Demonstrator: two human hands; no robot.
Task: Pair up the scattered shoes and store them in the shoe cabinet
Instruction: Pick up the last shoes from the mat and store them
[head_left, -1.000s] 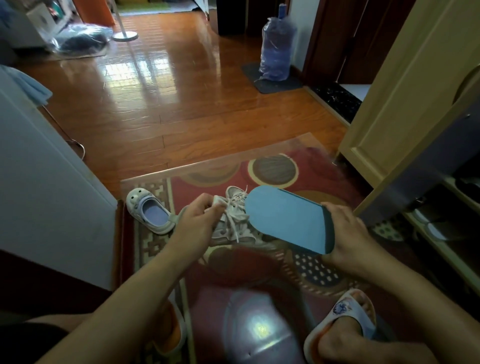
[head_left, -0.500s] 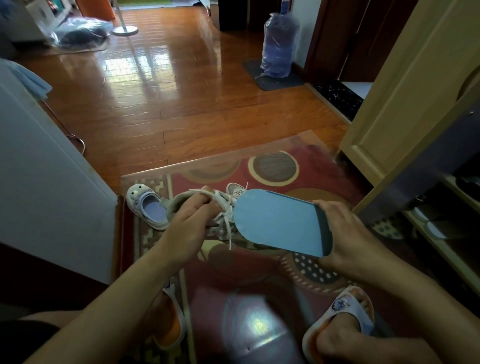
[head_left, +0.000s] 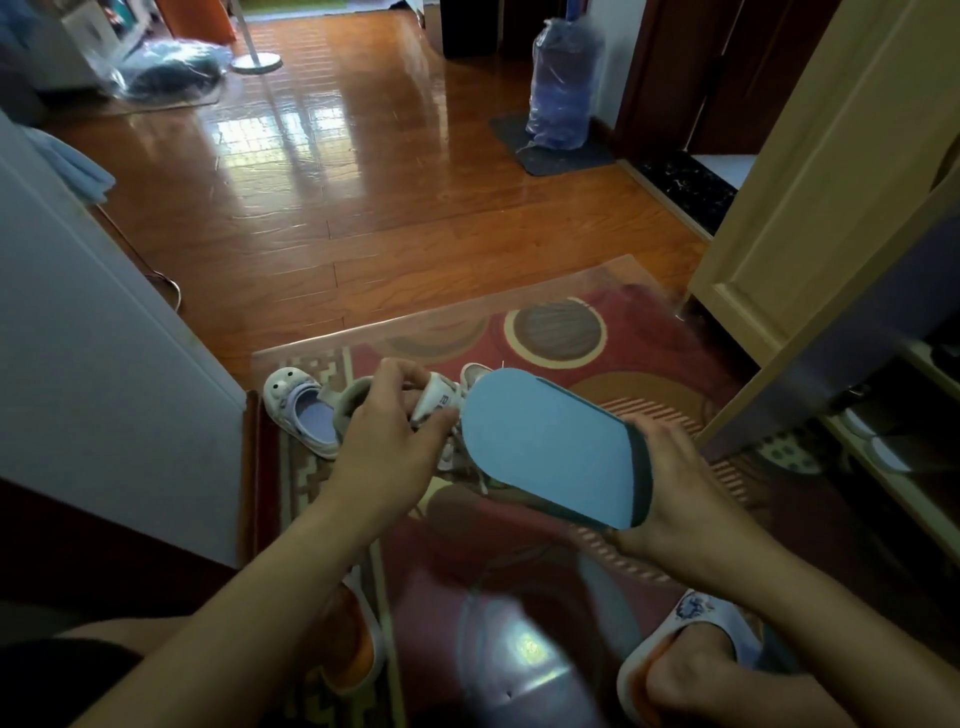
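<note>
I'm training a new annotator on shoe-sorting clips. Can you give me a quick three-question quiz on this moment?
1. True or false: the right hand holds a blue-soled shoe with its sole turned up towards the camera.
2. What does the left hand grip?
A. the small clog on the rug
B. a laced white sneaker
C. the cabinet door
3. Fill in: the small white clog lies on the ___, left of the hands.

Key: 1 true; 2 B, the white sneaker; 3 rug.
</note>
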